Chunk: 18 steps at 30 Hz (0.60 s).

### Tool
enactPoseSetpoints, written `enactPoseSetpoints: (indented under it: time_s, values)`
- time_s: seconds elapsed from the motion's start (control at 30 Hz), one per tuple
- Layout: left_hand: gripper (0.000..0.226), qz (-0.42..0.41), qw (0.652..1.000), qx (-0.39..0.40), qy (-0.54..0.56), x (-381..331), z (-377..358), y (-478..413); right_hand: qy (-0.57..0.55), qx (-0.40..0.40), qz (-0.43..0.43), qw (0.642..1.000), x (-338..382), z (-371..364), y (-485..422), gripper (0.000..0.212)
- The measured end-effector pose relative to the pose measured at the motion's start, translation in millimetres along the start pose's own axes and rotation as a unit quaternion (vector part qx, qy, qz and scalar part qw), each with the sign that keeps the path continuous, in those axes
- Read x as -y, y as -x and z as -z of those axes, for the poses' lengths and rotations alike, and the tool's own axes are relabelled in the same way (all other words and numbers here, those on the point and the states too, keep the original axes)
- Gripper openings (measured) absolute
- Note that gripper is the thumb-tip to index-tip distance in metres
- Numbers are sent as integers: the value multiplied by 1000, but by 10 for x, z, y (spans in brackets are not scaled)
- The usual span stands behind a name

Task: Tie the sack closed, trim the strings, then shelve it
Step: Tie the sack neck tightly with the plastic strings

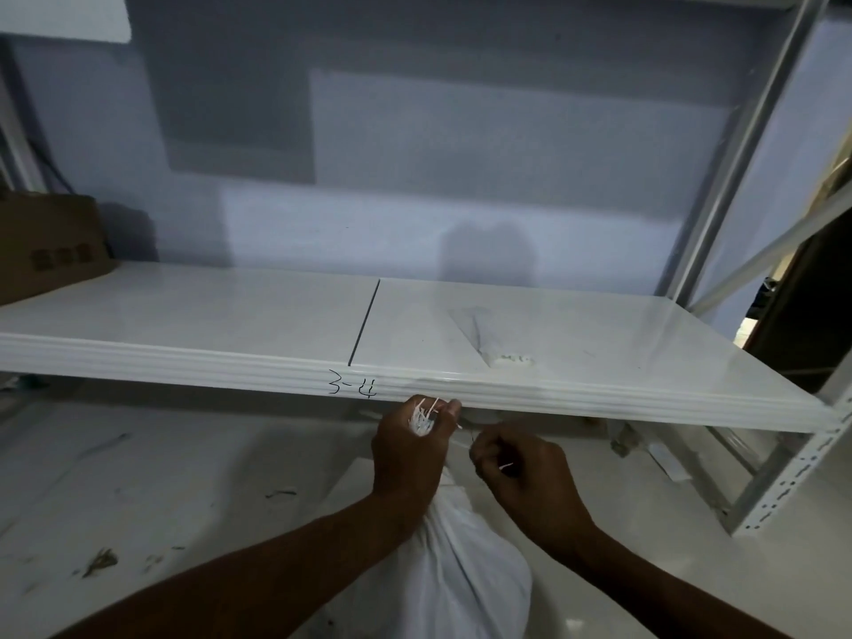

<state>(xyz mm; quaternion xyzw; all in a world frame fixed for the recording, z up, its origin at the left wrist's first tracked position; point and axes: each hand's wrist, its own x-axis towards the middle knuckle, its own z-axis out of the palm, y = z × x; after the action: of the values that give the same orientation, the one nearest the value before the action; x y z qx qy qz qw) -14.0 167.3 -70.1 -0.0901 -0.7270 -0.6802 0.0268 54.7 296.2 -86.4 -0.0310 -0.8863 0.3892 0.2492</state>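
Observation:
A white woven sack stands on the floor below the shelf, its neck gathered upward. My left hand is closed around the bunched neck, and frayed white strands stick out above the fist. Just to the right, my right hand pinches a thin white string beside the neck. The white metal shelf, marked "3-4" on its front edge, runs across the view directly above both hands. The knot itself is hidden by my fingers.
A brown cardboard box sits at the shelf's far left. A small white crumpled patch lies on the shelf near its front edge. The perforated rack upright stands at the right. Scraps litter the pale floor.

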Motion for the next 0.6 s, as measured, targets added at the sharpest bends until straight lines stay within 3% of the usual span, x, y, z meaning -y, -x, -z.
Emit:
enactPoseSetpoints:
  time_s: [0.13,0.6]
  values:
    - [29,-8,1000,-19,-17,5,10,-25,-7,53,26,998,-28,-7,37,13]
    - [31,-20,994,-41,-100,11,-13,-60,-76,88,63,991,247,-82,126,17]
